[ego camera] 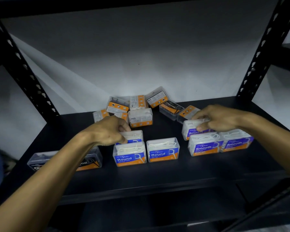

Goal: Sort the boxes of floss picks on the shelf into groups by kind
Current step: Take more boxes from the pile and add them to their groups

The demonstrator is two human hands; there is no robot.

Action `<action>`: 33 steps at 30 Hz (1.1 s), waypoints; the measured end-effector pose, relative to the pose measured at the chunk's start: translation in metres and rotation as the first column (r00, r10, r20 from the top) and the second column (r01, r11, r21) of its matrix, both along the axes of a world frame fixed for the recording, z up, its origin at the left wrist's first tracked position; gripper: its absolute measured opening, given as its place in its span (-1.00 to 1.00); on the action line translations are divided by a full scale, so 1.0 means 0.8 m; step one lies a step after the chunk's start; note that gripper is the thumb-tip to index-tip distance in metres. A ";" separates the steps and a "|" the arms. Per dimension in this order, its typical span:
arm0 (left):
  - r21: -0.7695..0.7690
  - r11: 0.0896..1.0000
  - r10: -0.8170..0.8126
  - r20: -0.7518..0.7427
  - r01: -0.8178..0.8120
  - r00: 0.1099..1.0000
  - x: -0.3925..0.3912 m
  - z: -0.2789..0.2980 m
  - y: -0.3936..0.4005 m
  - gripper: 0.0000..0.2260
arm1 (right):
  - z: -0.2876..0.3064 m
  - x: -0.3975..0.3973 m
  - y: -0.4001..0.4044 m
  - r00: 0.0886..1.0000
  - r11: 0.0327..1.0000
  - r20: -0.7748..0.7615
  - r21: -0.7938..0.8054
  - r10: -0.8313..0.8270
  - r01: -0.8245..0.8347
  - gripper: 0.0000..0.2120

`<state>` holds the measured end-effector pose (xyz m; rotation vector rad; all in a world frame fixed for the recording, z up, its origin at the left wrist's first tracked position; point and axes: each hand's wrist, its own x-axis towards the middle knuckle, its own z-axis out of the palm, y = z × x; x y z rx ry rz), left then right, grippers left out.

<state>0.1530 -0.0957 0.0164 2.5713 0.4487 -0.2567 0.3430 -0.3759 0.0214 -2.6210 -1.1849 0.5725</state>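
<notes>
On the black shelf (157,174) stand clear floss boxes. Two Round boxes (162,150) sit side by side at the front middle. My left hand (110,129) grips a third blue-label box (132,137) just behind the left one. Two Smooth boxes (206,146) stand at the front right. Behind them, my right hand (219,120) grips another Smooth box (193,129) by its top. Two Charcoal boxes (90,159) stand at the front left, partly hidden by my left forearm. An unsorted pile (141,117) lies at the back, with a Charcoal box (171,108) in it.
Black perforated uprights (261,52) rise at both back corners of the shelf. A white wall stands right behind the pile. A darker lower shelf shows beneath the front edge.
</notes>
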 end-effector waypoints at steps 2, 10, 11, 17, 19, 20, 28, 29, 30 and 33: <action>-0.003 1.000 -0.002 0.003 0.002 1.000 0.000 -0.001 0.002 -0.75 | -0.003 0.001 0.000 1.000 1.000 -0.009 -0.016 -0.004 0.004 -0.74; -0.042 0.999 -0.005 -0.018 0.005 1.000 -0.001 -0.001 0.008 -0.71 | -0.010 0.004 0.002 0.999 0.999 -0.036 -0.029 -0.015 0.014 -0.72; -0.041 0.999 -0.010 -0.018 0.009 1.000 0.000 -0.002 0.008 -0.71 | -0.010 0.004 0.002 0.999 0.999 -0.039 -0.030 -0.013 0.012 -0.72; -0.041 0.999 -0.025 -0.032 0.024 0.999 0.002 -0.004 0.011 -0.73 | -0.011 0.007 0.000 0.999 0.999 -0.053 -0.044 0.004 -0.006 -0.70; -0.044 0.999 -0.022 -0.037 0.021 0.999 0.003 -0.004 0.012 -0.73 | -0.012 0.008 -0.001 0.998 0.999 -0.057 -0.046 0.009 -0.012 -0.69; -0.045 0.999 -0.020 -0.038 0.019 0.999 0.003 -0.004 0.012 -0.73 | -0.012 0.008 -0.001 0.998 0.999 -0.058 -0.047 0.010 -0.013 -0.69; -0.060 0.998 -0.024 -0.034 0.022 0.999 0.003 -0.004 0.013 -0.74 | -0.015 0.014 -0.002 0.999 0.998 -0.053 -0.053 0.013 -0.016 -0.67; -0.063 0.998 -0.025 -0.036 0.023 0.999 0.003 -0.005 0.013 -0.74 | -0.015 0.014 -0.002 0.999 0.998 -0.052 -0.057 0.013 -0.016 -0.67; -0.064 0.998 -0.026 -0.037 0.023 0.999 0.003 -0.004 0.013 -0.74 | -0.014 0.014 -0.002 0.999 0.998 -0.053 -0.061 0.010 -0.013 -0.67; -0.068 0.997 -0.031 -0.036 0.028 0.999 0.005 -0.006 0.015 -0.74 | -0.012 0.014 -0.003 0.998 0.998 -0.059 -0.064 0.008 -0.012 -0.65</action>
